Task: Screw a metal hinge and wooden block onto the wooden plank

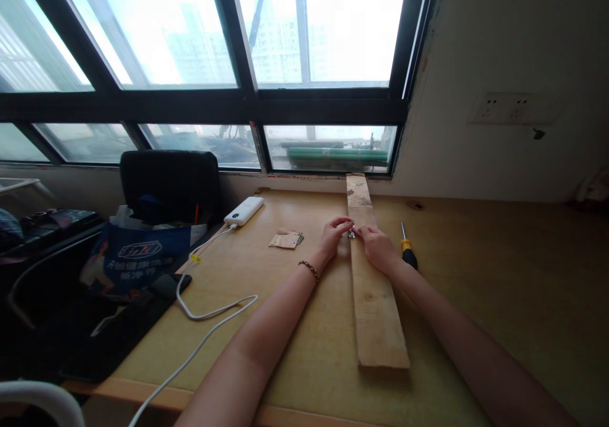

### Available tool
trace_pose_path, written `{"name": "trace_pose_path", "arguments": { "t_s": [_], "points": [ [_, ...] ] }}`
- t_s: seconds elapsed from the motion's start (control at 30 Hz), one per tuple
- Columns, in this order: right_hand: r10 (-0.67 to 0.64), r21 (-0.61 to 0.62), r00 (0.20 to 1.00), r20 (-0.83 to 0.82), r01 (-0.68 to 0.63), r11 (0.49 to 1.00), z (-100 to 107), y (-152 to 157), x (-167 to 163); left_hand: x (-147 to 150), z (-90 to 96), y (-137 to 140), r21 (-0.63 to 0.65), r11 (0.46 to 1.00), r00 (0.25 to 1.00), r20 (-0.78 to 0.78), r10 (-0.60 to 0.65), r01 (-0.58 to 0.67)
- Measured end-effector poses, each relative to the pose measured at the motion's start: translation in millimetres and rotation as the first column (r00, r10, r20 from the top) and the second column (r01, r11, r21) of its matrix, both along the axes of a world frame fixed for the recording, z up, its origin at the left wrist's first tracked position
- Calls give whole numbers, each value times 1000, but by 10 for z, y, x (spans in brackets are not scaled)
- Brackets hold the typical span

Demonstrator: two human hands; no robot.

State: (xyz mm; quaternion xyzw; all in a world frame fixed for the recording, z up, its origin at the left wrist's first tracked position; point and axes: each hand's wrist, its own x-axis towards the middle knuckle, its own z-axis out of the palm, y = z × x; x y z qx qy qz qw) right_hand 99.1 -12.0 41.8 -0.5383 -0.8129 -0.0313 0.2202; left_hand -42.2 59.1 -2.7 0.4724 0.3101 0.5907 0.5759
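Observation:
A long wooden board [378,313] lies lengthwise on the table, its far end near the window. At the board's left edge, my left hand [333,238] pinches a small shiny metal piece [351,233], perhaps a hinge; its exact kind is too small to make out. My right hand [379,249] rests over the board from the right, closed, with its fingertips against the same metal piece. Just right of that hand lies a screwdriver [406,247] with a yellow and black handle, its tip pointing away.
Left of the board sits a small wooden piece [284,239] with several screws [300,239] beside it. A white power bank [244,211] with a white cable [209,318] is at the table's left edge. A black chair [170,176] and a blue bag [136,256] stand farther left.

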Motion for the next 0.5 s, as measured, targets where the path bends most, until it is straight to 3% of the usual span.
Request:
{"name": "trace_pose_path", "arguments": {
  "t_s": [0.13, 0.27, 0.4, 0.5],
  "points": [
    [-8, -11, 1000, 6, 9, 1000, -11, 10, -1, 19, 53, 22, 7, 997, 995, 69, 74, -75],
    [-7, -9, 1000, 20, 7, 1000, 1, 10, 1, -46, 33, 69, -180, 963, 957, 177, 231, -199],
    [-4, -11, 1000, 26, 4, 1000, 17, 0, -2, -110, -6, 53, -323, 942, 945, 267, 187, -95],
    [-11, -22, 1000, 23, 12, 1000, 21, -5, -4, -91, -3, -21, -295, 954, 972, 205, 117, -53]
  ]
}}
